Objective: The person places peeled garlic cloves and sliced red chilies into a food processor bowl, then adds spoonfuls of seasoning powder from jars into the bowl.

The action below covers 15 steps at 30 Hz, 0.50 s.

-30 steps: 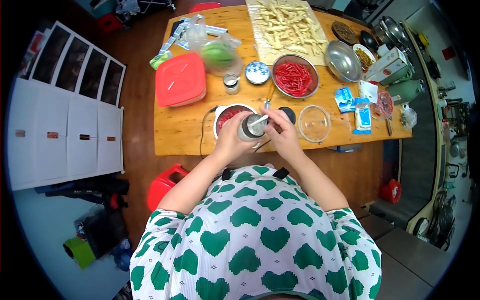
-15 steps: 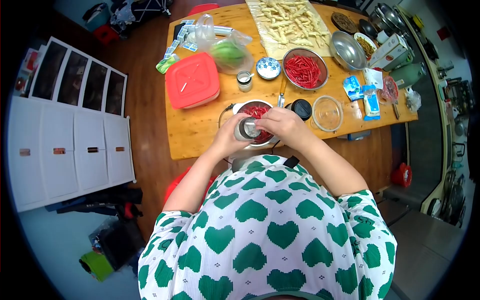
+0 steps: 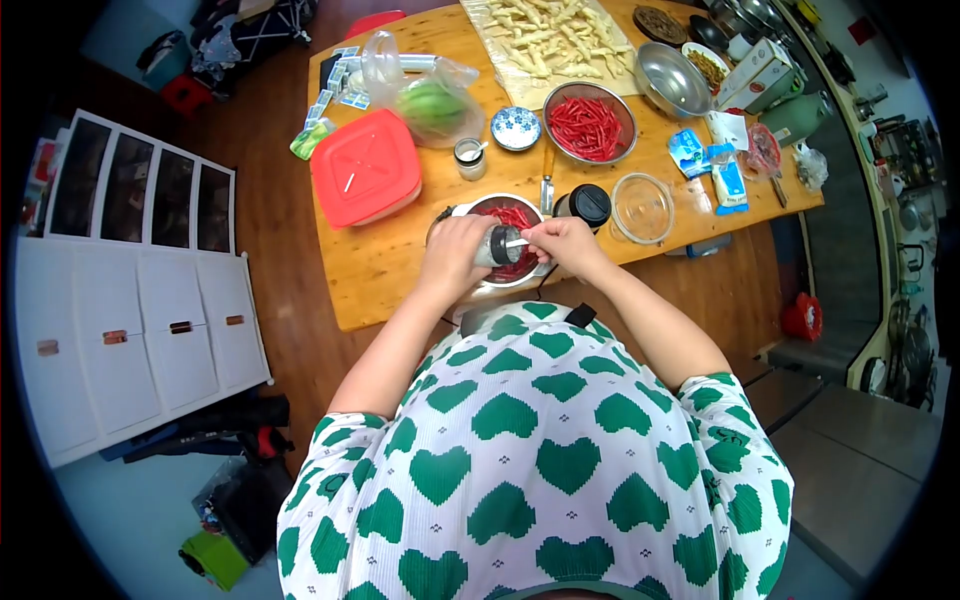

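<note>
My left hand (image 3: 452, 252) is wrapped round a small glass jar (image 3: 490, 249) with a dark rim, tipped so its mouth faces right. Between the fingertips of my right hand (image 3: 566, 248) is the handle of a small white spoon (image 3: 517, 243), whose other end reaches into the jar mouth. Directly below both hands stands a white-rimmed bowl holding red chili peppers (image 3: 512, 214), partly covered by my left hand and the jar. What is inside the jar looks pale but is hard to make out.
Around the bowl are a second jar (image 3: 470, 167), a black-lidded container (image 3: 590, 205), a knife (image 3: 548, 190) and a clear glass bowl (image 3: 643, 236). Farther back are a colander of chilies (image 3: 588, 128), a patterned bowl (image 3: 516, 130), a red-lidded box (image 3: 365, 168) and chicken feet (image 3: 560, 40).
The jar has gone from nearly upright to tipped toward the right. My right hand has shifted slightly right, with the white spoon now showing plainly. The whole view has turned a little.
</note>
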Tool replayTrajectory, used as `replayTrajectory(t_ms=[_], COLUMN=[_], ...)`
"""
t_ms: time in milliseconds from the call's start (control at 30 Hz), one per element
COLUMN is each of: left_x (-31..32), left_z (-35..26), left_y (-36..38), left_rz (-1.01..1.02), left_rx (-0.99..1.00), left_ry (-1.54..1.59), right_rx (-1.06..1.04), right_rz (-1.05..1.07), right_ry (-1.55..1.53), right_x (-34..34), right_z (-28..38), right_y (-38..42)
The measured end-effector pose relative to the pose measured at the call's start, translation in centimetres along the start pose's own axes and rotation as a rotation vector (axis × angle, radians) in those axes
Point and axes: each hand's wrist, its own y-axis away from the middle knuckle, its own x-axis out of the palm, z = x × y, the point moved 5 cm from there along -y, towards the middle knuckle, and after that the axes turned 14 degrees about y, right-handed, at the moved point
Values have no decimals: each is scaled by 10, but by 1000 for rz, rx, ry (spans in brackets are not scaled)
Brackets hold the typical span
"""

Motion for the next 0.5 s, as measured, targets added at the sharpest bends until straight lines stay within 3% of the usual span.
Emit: replayTrajectory(t_ms=[267, 500], left_x=[5, -7], left_z=[28, 40], left_y=[9, 18], left_rz=[-92, -144], left_rx=[-1, -94], left_ry=[-9, -18], right_rx=[68, 79], right_rz=[-81, -170], right_ry=[-129, -32], right_x=[-36, -62], right_z=[-4, -18], right_y=[7, 8])
